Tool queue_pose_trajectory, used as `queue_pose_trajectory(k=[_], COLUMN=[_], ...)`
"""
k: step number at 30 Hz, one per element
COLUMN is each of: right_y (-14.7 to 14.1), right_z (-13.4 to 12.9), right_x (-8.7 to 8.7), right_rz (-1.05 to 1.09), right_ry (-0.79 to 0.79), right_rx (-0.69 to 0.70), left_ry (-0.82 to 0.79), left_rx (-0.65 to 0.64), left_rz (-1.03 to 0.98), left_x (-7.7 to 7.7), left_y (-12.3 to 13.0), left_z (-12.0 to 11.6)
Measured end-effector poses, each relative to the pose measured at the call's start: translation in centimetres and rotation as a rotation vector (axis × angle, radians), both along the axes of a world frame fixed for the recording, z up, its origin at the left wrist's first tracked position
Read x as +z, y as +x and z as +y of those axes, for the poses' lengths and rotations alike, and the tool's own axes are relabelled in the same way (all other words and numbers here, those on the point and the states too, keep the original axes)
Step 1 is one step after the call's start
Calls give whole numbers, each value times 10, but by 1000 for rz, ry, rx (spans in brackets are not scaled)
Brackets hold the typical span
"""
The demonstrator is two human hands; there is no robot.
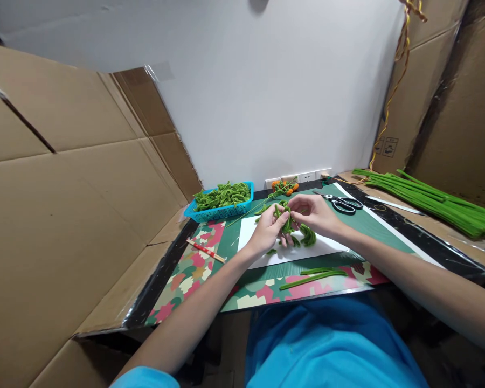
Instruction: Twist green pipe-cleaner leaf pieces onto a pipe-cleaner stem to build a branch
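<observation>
Over a white sheet of paper (248,237), my two hands meet at a small cluster of bent green pipe cleaners (286,222). My left hand (268,229) is closed around the cluster, thumb on top. My right hand (315,214) pinches at the cluster's right side; its fingertips partly hide what they grip. Just below lies a curled green pipe cleaner bunch (307,236) on the paper, with smaller green bits around it. Two straight green pipe cleaners (313,278) rest near the table's front edge.
A blue basket (222,214) full of curled green pieces stands back left. Orange berry-like clusters (285,187) on a green stem lie behind my hands. Black-handled scissors (346,205) and a long green pipe cleaner bundle (436,203) are right. A red-and-cream stick (206,250) lies left. Cardboard walls flank the table.
</observation>
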State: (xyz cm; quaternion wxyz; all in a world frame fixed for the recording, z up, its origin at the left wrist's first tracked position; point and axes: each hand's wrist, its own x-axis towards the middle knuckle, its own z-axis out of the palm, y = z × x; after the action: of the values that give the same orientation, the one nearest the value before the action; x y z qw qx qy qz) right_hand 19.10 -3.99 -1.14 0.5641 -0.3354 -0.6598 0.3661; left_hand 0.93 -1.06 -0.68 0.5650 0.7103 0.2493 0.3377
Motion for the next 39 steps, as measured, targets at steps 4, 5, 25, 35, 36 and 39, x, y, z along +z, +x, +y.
queue_pose_trajectory(k=[4, 5, 25, 35, 36, 39], right_y=[-2, -3, 4, 10, 10, 10], right_z=[-3, -4, 0, 6, 6, 8], right_x=[-1, -1, -1, 1, 1, -1], right_rz=[2, 2, -76, 53, 70, 95], right_ry=[25, 26, 74, -94, -107, -120], right_rx=[-95, -113, -142, 11, 20, 8], left_ry=[21, 24, 77, 71, 69, 83], left_rx=[0, 0, 77, 72, 77, 76], left_rz=[4, 7, 48, 8, 12, 34], left_x=[2, 2, -1, 3, 4, 4], left_y=[1, 1, 3, 3, 3, 3], left_z=[-2, -3, -6, -8, -9, -9])
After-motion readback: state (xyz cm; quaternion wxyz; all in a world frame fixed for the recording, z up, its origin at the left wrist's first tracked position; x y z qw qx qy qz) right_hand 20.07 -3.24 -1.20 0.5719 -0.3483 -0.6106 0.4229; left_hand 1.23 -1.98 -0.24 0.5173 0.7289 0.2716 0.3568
